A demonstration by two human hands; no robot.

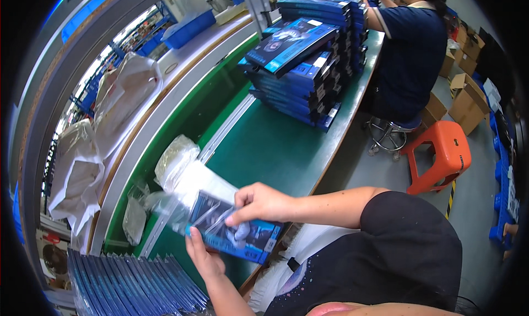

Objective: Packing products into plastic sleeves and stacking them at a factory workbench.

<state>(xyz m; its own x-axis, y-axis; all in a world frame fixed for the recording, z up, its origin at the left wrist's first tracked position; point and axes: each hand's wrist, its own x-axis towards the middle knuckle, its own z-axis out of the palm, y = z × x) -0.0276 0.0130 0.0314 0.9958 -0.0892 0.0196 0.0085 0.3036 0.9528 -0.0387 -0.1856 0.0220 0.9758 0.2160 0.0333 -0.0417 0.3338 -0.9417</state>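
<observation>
A flat blue and dark printed box (257, 240) lies tilted in front of me over the near part of the green bench. My left hand (206, 261) grips its lower left edge, and a bit of blue covers one fingertip. Clear plastic film (172, 208), like a thin bag, sticks out past the box's left end. My right hand (259, 207) rests on the upper face with fingers curled and pressed down; whether they pinch any film is hidden. White sheets or bags (206, 179) lie just behind the box, beside a crumpled clear plastic bundle (176, 156).
Film-wrapped flat boxes (132, 285) stand in a row at lower left. Tall stacks of similar boxes (292, 84) fill the bench's far end, near a seated person (413, 57). An orange stool (441, 153) and cardboard cartons (468, 103) stand right. Plastic bags (124, 90) line the left ledge.
</observation>
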